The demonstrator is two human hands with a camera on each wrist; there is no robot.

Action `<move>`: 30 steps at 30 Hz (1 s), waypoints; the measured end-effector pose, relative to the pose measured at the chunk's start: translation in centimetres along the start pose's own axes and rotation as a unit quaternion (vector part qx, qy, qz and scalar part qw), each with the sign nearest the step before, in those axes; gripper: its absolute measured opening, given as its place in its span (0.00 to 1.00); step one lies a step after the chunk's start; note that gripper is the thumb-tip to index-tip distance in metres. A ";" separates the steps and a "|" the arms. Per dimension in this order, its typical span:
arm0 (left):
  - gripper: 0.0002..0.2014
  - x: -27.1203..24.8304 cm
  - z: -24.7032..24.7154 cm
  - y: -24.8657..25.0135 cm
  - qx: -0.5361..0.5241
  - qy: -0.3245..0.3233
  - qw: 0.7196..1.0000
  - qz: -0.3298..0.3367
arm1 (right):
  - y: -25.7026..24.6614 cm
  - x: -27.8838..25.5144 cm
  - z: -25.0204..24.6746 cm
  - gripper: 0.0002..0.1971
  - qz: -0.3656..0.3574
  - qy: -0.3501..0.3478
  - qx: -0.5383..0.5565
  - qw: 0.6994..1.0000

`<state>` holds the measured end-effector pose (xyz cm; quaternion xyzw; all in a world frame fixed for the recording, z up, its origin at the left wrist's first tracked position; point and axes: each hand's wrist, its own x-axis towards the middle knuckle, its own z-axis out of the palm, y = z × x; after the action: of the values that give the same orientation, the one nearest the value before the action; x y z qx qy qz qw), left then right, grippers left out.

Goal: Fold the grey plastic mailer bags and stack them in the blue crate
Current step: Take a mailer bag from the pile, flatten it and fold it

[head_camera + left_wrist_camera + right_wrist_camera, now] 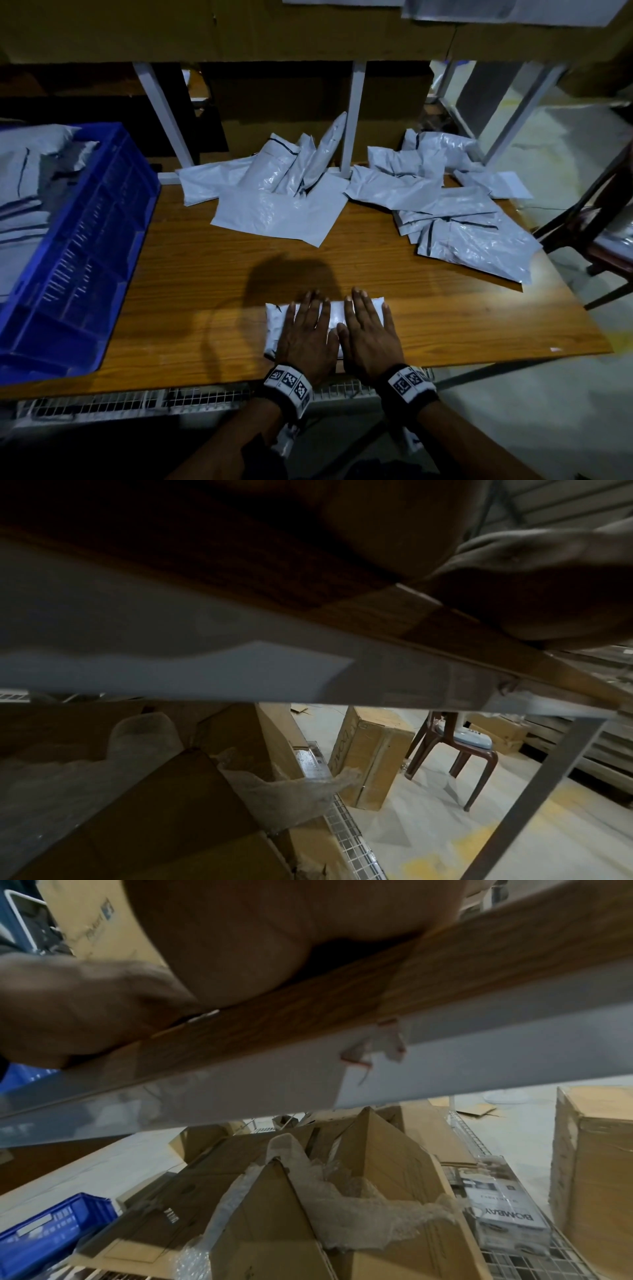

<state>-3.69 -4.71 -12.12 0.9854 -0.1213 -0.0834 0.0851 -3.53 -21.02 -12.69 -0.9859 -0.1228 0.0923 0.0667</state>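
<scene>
We press both hands, left (306, 337) and right (370, 334), flat with fingers straight on the folded bag (334, 317) at the table (205, 274) front edge, likely setting the crease. Crate (75, 246) sits left.

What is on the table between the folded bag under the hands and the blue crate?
Nothing: in the head view only bare wooden table, crossed by a shadow, lies between the folded mailer bag pressed under both hands and the blue crate.
</scene>
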 end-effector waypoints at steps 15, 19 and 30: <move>0.32 0.2 0.1 0.1 0.003 0.007 1.000 -0.029 | -0.3 0.0 -0.3 0.33 0.030 -0.004 -0.003 1.000; 0.35 0.6 -2.3 -1.2 -0.025 -0.043 0.999 -0.015 | -0.2 -0.1 -1.9 0.39 0.027 -0.043 0.021 0.998; 0.36 0.8 -9.3 -5.2 0.021 -0.107 0.993 -0.044 | 0.9 1.4 -8.6 0.20 0.004 -0.072 0.004 0.997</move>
<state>-0.01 1.39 -4.22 0.9767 -0.0883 -0.1896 0.0475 -0.34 -22.43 -4.71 -0.9769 -0.1229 0.1641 0.0609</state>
